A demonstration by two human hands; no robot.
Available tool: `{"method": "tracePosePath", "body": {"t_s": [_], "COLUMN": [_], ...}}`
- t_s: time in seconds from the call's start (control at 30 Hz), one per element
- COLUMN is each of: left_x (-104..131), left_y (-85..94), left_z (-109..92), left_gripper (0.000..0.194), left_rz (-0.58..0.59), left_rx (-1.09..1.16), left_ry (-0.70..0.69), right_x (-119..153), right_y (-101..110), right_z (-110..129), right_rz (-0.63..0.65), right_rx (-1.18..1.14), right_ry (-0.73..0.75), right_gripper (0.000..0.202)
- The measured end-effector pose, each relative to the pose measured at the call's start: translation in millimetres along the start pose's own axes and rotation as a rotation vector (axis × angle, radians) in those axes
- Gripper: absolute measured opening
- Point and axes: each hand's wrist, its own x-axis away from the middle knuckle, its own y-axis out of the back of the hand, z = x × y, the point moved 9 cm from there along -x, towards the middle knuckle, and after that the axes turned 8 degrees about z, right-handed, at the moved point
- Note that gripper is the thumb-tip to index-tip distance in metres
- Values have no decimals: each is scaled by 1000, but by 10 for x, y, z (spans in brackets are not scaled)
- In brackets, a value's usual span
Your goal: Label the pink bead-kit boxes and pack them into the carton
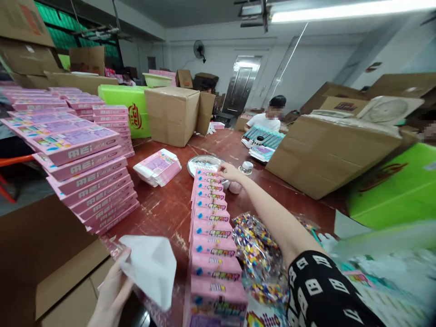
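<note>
- Nearest, the left hand (114, 288) grips a white sheet (151, 268) by the near table edge, beside an open carton (68, 286).
- The row of pink boxes (213, 231) runs up the worn red table (161, 222); bead bags (259, 250) crowd its right, bare tabletop borders its left.
- At the row's far end, the right hand (231, 173) has its fingers bent together; I cannot tell whether they hold anything.
- Beyond, clear surface separates two big cardboard boxes (173, 116).
- Farthest: metal door (241, 84), wall fan (199, 49).
</note>
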Motion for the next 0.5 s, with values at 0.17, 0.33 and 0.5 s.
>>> {"method": "tracePosePath", "body": {"t_s": [0.17,0.33,0.5], "left_x": [-236,-391,-431], "left_y": [146,3,-128], "left_z": [-89,39,159], "left_gripper": [36,30,26], "left_rz": [-140,-155,-129], "left_rx": [34,44,5], "left_ry": [-53,-11,40], "right_x": [-299,-377,-213], "right_y": [-347,-564,-342], "right_z": [-228,-449,-402], "right_rz": [202,202,-73], "right_rx": [-46,-109,-169], "right_ry": [8,-50,-66], "right_gripper": [14,17,43]}}
